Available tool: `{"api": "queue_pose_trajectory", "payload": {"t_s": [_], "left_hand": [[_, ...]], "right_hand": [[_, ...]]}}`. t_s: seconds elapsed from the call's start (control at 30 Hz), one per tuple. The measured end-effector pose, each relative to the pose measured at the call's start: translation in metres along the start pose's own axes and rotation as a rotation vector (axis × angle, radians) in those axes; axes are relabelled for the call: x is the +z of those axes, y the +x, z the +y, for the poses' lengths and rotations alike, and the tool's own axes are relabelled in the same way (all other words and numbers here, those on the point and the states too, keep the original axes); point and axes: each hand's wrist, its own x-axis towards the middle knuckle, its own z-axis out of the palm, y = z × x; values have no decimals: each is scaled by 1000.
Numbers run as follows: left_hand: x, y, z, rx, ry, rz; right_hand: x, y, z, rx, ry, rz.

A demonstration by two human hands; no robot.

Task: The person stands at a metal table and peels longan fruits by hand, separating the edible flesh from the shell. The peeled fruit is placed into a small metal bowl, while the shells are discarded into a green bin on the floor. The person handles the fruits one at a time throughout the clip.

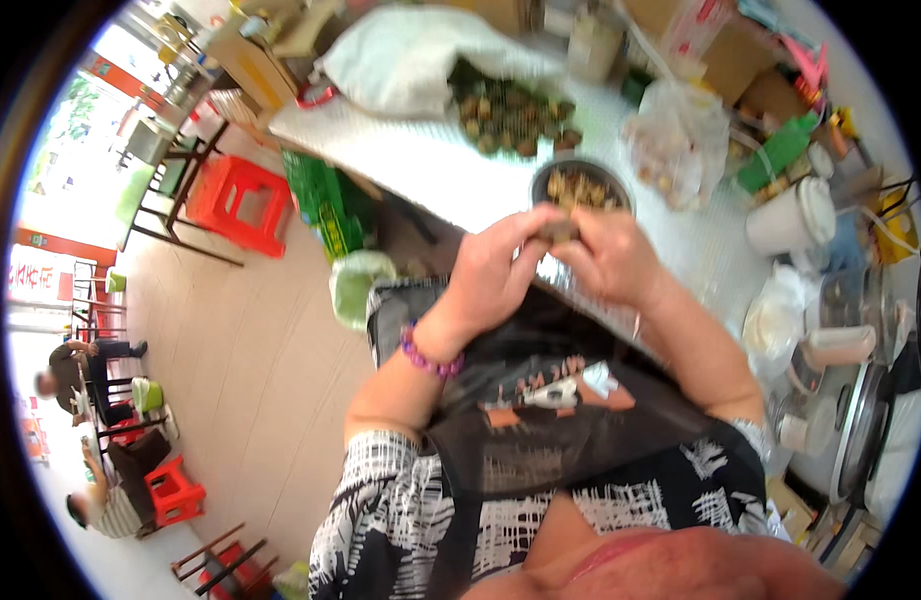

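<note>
My left hand (487, 262) and my right hand (614, 251) meet at the table's front edge. Between their fingertips they hold a small brown roundish piece (556, 231), partly covered by the fingers; its exact kind is not clear. Just beyond the fingers stands a round metal bowl (537, 187) with many yellow-brown pieces (580, 191) in it. Further back, a heap of brown roundish things (509, 124) lies in green netting at the mouth of a white sack (400, 60).
The white table (423, 161) also bears a knotted clear plastic bag (678, 142), a green bottle (779, 154) and a white lidded container (790, 217). A lined bin (359, 289) stands below left. Red plastic stools (239, 202) and two seated people (108, 480) are at the left.
</note>
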Motion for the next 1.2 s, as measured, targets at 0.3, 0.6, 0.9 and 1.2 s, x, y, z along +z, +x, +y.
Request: {"api": "queue_pose_trajectory", "payload": {"t_s": [0.3,0.6,0.9,1.2], "left_hand": [[20,-4,-12,161,-80,190],[4,-5,-8,-222,-333,-44],[6,-16,-22,-469,-1012,-238],[20,-22,-18,-546,-1244,-104]], "right_hand": [[-2,-4,-10,179,186,-73],[-1,-1,2,345,403,-249],[-11,1,0,467,550,-424],[-6,-3,12,467,569,-482]]}}
